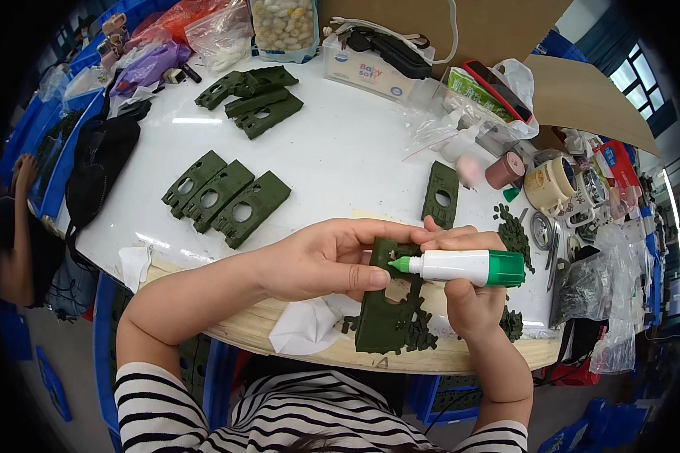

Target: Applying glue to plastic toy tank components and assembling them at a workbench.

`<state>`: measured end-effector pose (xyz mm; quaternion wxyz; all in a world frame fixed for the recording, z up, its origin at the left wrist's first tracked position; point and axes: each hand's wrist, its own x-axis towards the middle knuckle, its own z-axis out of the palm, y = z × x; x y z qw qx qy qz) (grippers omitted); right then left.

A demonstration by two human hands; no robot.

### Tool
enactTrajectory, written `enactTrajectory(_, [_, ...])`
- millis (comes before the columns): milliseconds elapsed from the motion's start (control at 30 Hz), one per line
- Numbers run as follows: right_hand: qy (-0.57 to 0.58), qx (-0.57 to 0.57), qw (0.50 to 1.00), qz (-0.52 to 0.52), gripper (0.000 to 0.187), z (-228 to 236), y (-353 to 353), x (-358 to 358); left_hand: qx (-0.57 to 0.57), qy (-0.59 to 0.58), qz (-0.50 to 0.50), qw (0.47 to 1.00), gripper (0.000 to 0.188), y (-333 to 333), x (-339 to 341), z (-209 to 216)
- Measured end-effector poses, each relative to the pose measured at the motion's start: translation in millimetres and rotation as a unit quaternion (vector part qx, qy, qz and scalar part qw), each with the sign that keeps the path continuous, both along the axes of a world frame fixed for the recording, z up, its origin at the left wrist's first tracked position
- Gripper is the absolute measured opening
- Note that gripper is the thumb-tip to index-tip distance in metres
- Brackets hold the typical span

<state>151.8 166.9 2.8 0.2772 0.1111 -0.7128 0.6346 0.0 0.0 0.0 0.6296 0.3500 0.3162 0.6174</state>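
Holding a green toy pc (378,325) w/ the L hand (332,260): thumb on top, fingers round the far side, so it's a snug pinch. The pc is up over the table's (340,166) near edge, a bit R of its middle. The R hand (476,309) is closed round a white squeeze bottle (453,266) w/ a green end, its green tip aimed L at the pc's upper part. Can't tell if the tip touches.

Step now, prob.: putting a dab of stuff, maybe glue, on the pc. Next move prob. calls for a still L hand, the tip right on the spot & a soft squeeze, so it's not too much.

Tiny green bits (419,332) lie by the near edge, just beside the pc. 3 more green pcs (230,180) sit in a row twd the table's L edge; 1 lone pc (437,179) is nr the R side.
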Motion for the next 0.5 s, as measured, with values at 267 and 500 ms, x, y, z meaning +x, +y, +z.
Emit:
enactTrajectory(267, [0.003, -0.016, 1.0, -0.006, 0.041, 1.0, -3.5, -0.8, 0.001, -0.005, 0.007, 1.0, 0.054, 0.0, 0.9, 0.9])
enactTrajectory(500, [0.001, -0.018, 1.0, -0.009, 0.042, 1.1, -3.1, -1.4, 0.01, 0.003, 0.0, 1.0, 0.054, -0.1, -1.0, -2.5])
